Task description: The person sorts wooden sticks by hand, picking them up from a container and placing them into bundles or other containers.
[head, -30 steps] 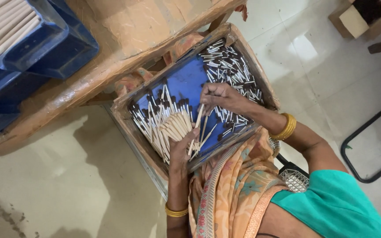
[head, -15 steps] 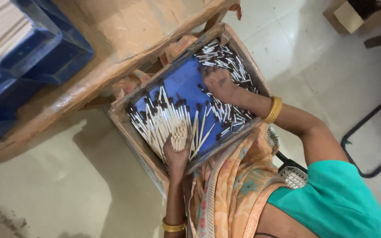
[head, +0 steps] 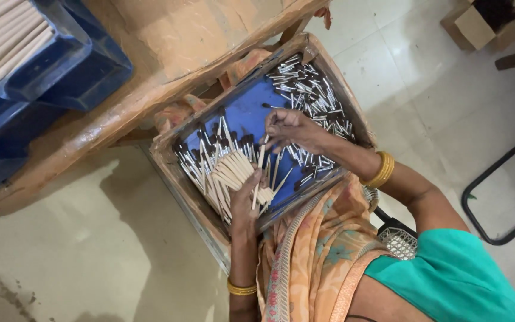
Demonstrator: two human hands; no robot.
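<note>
A wooden tray (head: 168,156) lined with blue sits on my lap, holding several thin pale sticks with dark tips. My left hand (head: 247,200) comes up from below and grips a fanned bundle of these sticks (head: 225,173) at the tray's near left side. My right hand (head: 293,128) hovers over the tray's middle with one stick (head: 261,152) pinched between its fingertips, close above the bundle. Loose sticks (head: 314,89) lie heaped in the tray's far right corner. Gold bangles ring both wrists.
A worn wooden bench (head: 168,42) runs along the tray's far side, with blue plastic crates (head: 61,65) of pale sticks on it. A black metal frame (head: 478,209) stands on the tiled floor at right. A cardboard box (head: 472,24) sits at top right.
My right hand went to the loose heap and has come back toward the bundle with a stick. My left hand has closed around the bundle again.
</note>
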